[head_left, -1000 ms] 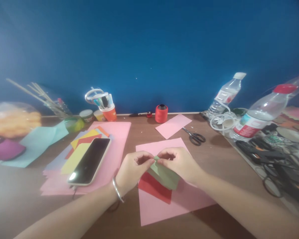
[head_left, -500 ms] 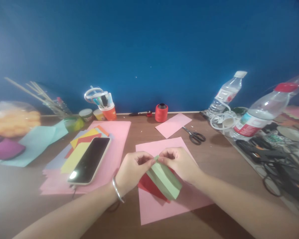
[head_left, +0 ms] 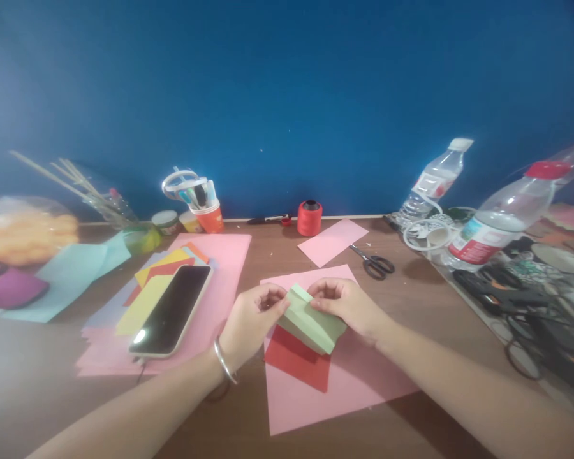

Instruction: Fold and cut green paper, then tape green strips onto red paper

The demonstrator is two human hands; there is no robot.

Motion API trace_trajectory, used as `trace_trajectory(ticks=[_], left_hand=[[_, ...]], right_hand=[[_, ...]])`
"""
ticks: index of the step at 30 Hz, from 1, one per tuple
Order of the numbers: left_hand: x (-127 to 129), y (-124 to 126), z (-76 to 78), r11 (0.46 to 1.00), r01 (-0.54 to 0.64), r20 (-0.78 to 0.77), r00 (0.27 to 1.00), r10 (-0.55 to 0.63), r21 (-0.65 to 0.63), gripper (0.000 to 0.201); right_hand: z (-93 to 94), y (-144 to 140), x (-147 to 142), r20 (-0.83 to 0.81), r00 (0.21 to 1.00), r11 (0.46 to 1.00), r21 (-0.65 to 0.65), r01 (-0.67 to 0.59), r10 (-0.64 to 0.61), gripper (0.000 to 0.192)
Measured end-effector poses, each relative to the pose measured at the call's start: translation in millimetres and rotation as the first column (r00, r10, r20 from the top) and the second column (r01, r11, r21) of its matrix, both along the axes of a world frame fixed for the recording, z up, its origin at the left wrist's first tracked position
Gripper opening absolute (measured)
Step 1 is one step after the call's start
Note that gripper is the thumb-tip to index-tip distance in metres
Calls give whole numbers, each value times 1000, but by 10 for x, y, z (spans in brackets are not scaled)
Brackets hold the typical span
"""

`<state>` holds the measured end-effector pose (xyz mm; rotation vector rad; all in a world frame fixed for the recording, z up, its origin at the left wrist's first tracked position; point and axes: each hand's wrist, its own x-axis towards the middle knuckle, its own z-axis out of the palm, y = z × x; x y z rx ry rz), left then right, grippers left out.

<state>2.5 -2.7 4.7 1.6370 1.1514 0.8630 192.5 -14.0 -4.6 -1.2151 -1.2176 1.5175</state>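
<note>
Both hands meet over the middle of the table, each pinching the same folded green paper. The left hand, a metal bangle on its wrist, grips the paper's edge at 9 o'clock with thumb and fingers closed on it. The right hand holds the edge at 3 o'clock in the same narrow pinch. The green paper is lifted slightly and tilted, its creased ridge toward 12 o'clock and its lower corner toward 5 o'clock.

Directly beneath it lies a red paper square, flat on a large pink sheet that covers the table in front of the person.

At 9 o'clock from the hands a phone rests screen up on a stack of coloured papers, itself on another pink sheet. At 1 o'clock, near the wall, lie a smaller pink piece and black scissors just beside it. A red thread spool stands at 12 o'clock against the blue wall. An orange cup of pens stands at 11 o'clock. Two plastic bottles stand at 2 o'clock among cables.
</note>
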Motion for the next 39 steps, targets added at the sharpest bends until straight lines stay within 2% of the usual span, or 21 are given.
trace_trajectory(ticks=[4,6,10,15,20,22,24,27,32,36,39], left_hand=[[13,-16,0,996,56,77,996,-51,-70,14],[21,-24,8,994,65,61,996,-59,-92,14],[17,-33,23,998,14,-44,999,-17,-66,19],[-10,-33,22,998,-33,-17,999,32,-48,24],[-1,-18,22,995,69,73,995,-63,-77,7],[-1,-11,29,998,59,60,997,-57,-33,9],[-11,-3,36,999,-9,32,999,8,38,7],[-34,9,40,991,-97,28,995,95,94,4],[-44,11,48,992,-78,38,997,74,104,4],[-50,11,64,993,-21,-20,1000,24,118,3],[-57,17,66,993,-28,-38,999,32,112,3]], right_hand=[[3,-4,-24,79,997,1000,20,13,-15,13],[15,-16,-49,100,995,999,33,-12,9,10],[35,-40,-74,172,984,995,84,-51,36,8],[55,-43,-26,211,972,992,44,-116,104,13],[85,-56,-14,269,953,985,65,-162,139,12],[92,-68,-19,280,955,984,116,-133,96,17],[97,-77,-16,282,959,973,223,-60,-6,23],[96,-82,2,274,953,938,346,24,-126,8],[63,-67,27,232,956,945,311,103,-181,10],[41,-50,54,192,956,945,282,164,-223,15],[45,-44,73,178,954,941,286,183,-240,14]])
